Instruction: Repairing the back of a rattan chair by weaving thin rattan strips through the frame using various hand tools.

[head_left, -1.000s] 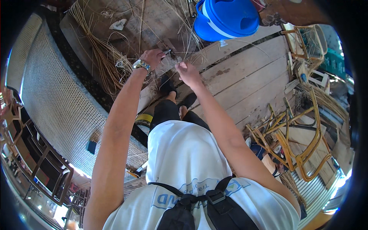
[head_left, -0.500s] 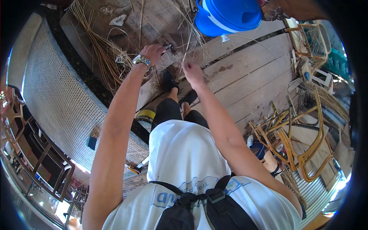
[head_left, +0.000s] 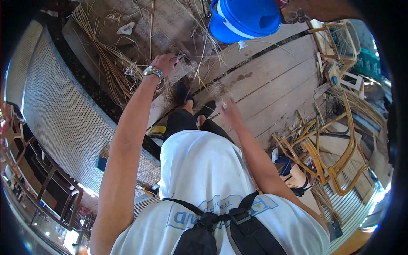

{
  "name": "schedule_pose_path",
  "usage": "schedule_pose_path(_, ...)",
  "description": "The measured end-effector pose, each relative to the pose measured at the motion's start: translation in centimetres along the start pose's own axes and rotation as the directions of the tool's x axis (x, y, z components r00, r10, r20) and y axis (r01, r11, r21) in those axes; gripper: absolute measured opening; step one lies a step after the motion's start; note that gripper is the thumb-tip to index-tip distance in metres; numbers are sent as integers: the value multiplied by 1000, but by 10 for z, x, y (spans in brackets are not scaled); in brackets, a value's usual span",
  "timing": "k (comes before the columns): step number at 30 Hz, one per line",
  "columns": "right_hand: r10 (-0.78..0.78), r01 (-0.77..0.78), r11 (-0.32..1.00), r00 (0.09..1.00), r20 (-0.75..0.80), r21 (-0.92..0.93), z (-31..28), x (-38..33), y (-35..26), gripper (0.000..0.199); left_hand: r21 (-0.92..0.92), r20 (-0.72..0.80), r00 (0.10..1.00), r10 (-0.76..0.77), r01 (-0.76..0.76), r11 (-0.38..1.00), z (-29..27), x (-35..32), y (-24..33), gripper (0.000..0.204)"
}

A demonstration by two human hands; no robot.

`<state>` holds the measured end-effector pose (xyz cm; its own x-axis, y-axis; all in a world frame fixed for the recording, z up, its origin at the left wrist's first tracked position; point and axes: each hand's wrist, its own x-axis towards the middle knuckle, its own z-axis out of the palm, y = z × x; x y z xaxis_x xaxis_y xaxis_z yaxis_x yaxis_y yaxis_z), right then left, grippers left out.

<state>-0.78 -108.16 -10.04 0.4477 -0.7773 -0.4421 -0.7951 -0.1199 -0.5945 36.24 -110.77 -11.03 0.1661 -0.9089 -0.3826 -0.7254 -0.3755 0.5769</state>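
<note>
My left hand (head_left: 165, 63), with a metal-band watch (head_left: 153, 73) on its wrist, reaches to the wooden boards beyond my feet. Its fingers are closed at a small dark, metal-looking piece (head_left: 182, 56), whose kind is too small to make out. My right hand (head_left: 230, 111) is lower and to the right, beside my right foot. Motion smears its fingers, so what they hold, if anything, does not show. Thin pale cane strands (head_left: 199, 73) run between the hands, and a tangle of fine shavings (head_left: 219, 88) lies near the right fingertips.
A bundle of long cane strands (head_left: 108, 55) lies left of my left hand. Farther left stands a large woven cane panel (head_left: 63, 102) with a dark edge. A blue lidded bucket (head_left: 248, 19) stands at the top, near another person's arm (head_left: 323, 9). Bare chair frames (head_left: 331, 165) are piled at right.
My right hand has moved down and to the right, away from my left hand, and is now blurred. The left hand stays at nearly the same spot on the boards.
</note>
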Motion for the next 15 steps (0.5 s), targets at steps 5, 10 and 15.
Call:
schedule_pose_path(5,-16,-19,818,998,57,575,14,105,-92,43,1,-5,1000,2,-2,1000,0,5,6,28)
schedule_pose_path(10,163,-247,832,965,207,496,29,140,-99,38,47,-25,1000,-12,13,999,1,4,9,29)
schedule_pose_path(15,6,-7,991,1000,12,137,41,97,-42,43,-17,33,999,-28,29,999,-4,1,10,30)
